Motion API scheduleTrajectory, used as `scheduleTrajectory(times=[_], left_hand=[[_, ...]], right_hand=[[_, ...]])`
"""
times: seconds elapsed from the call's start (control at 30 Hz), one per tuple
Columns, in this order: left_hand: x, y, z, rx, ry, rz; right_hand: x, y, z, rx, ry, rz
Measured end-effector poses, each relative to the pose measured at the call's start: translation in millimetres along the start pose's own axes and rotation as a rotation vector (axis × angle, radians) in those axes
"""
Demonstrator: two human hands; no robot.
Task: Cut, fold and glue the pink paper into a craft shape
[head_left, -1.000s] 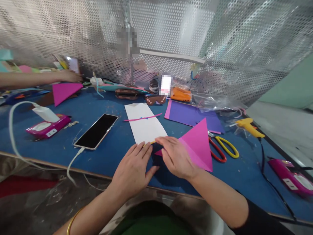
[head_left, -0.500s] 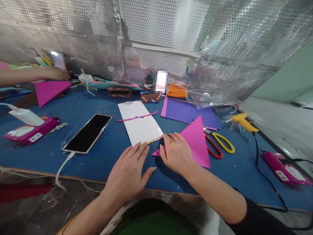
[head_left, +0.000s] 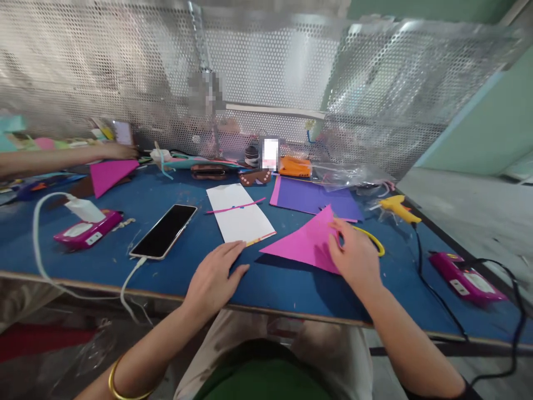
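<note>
My left hand (head_left: pixel 214 276) lies on the table with its fingers stretched out. Its fingertips touch the near left corner of a white sheet of paper (head_left: pixel 245 225), beside a thin yellow and red strip (head_left: pixel 261 239) along the near edge. A narrow pink paper strip (head_left: pixel 220 210) crosses the sheet, with small blue bits on it. My right hand (head_left: pixel 353 250) has its fingers bent around the right edge of a pink paper triangle (head_left: pixel 302 241), which casts a shadow below. Behind that hand shows the yellow handle (head_left: pixel 377 241) of scissors, otherwise mostly hidden.
A phone (head_left: pixel 164 231) on a white cable and a purple power strip (head_left: pixel 89 230) are left. Purple paper (head_left: pixel 312 197) lies behind the triangle. A yellow glue gun (head_left: pixel 397 208) and another power strip (head_left: pixel 466 278) sit right. Another person's arm (head_left: pixel 62 160) reaches in at far left.
My right hand has left the near edge of the white sheet and moved right to the pink triangle, which has shifted slightly. My left hand stays at the sheet's corner. The view has tilted up.
</note>
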State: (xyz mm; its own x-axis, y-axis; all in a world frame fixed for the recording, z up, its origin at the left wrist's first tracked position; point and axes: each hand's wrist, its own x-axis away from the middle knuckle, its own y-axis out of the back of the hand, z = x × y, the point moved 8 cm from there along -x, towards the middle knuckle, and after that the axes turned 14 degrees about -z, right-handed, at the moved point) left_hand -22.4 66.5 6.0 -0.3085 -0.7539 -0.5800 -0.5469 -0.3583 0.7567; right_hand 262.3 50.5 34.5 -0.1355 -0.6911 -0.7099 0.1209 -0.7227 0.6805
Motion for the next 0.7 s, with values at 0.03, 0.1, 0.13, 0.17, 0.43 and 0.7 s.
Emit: scheduleTrajectory(times=[0.03, 0.1, 0.13, 0.17, 0.43, 0.7], left_hand=[[-4.4, 2.1, 3.0, 0.008, 0.033, 0.002], [-14.7, 1.9, 8.4, -0.004, 0.101, 0.052], [-20.0, -0.3, 10.8, -0.021, 0.132, 0.096], [-25.5, -3.4, 12.7, -0.038, 0.158, 0.141], [-55.7, -29.0, 18.4, -0.086, 0.182, 0.371], [-61.6, -30.8, 17.6, -0.125, 0.169, 0.456]], right_hand=[[3.3, 3.2, -20.0, 0.040, -0.052, 0.019], [10.5, 5.9, -55.3, 0.114, -0.128, 0.079], [14.0, 4.5, -68.4, 0.136, -0.144, 0.127], [17.1, 1.8, -77.9, 0.148, -0.147, 0.178], [14.7, -19.7, -83.8, 0.204, -0.106, 0.435], [0.1, -30.8, -83.0, 0.274, -0.105, 0.609]])
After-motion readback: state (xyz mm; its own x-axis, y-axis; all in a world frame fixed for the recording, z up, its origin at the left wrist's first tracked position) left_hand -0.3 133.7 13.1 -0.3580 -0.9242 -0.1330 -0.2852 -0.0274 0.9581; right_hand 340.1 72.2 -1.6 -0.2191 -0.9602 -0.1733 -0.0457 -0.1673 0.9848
